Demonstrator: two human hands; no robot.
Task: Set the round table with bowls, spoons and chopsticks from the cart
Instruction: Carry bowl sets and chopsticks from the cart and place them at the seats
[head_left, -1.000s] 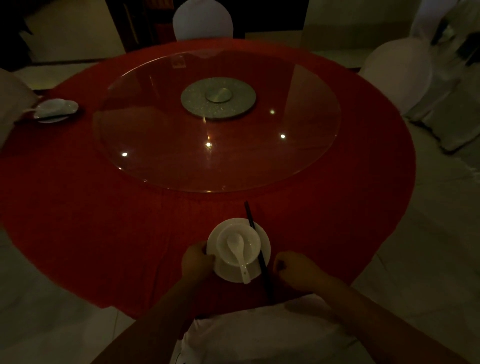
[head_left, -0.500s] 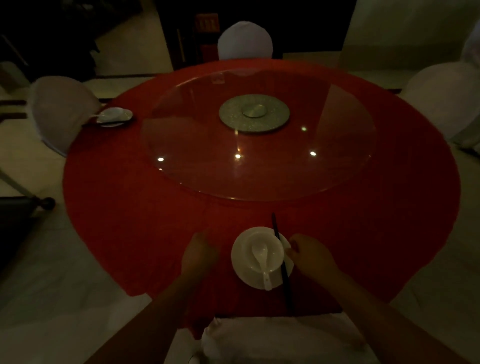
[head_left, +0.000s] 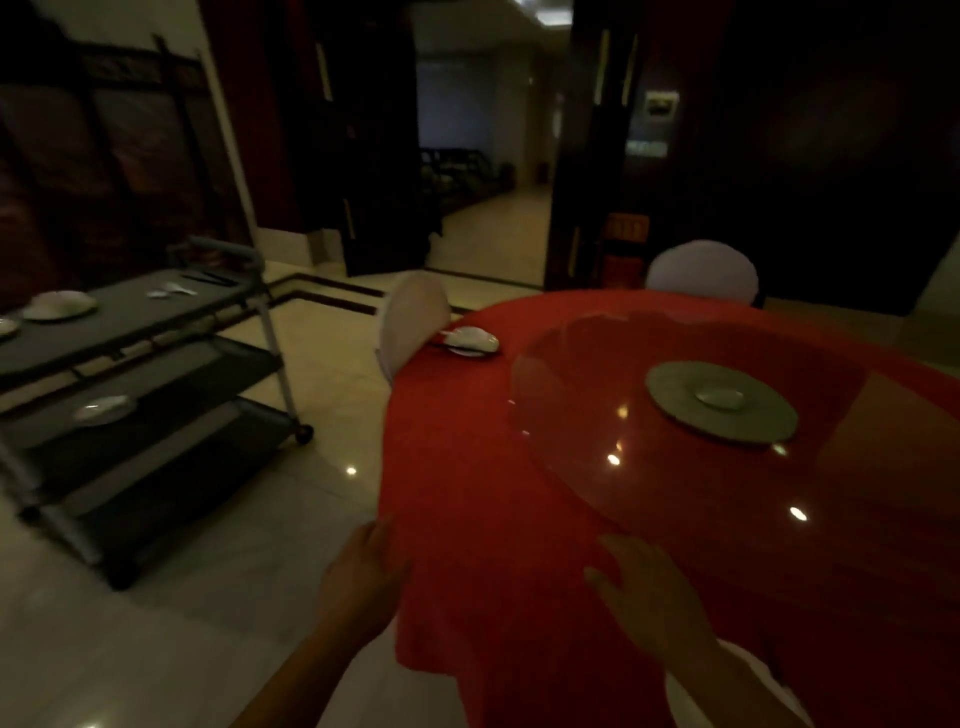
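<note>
Though blurred, three dishes (head_left: 60, 304) on cart (head_left: 130, 325), one bowl (head_left: 470, 340) on table (head_left: 467, 467).

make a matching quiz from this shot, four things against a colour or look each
Things:
1 cart
2 cloth
3 turntable
4 far chair

Looks:
a red
b white cover
c grey, three shelves, on wheels
d clear glass, round

Pairs: 1-c, 2-a, 3-d, 4-b
</note>
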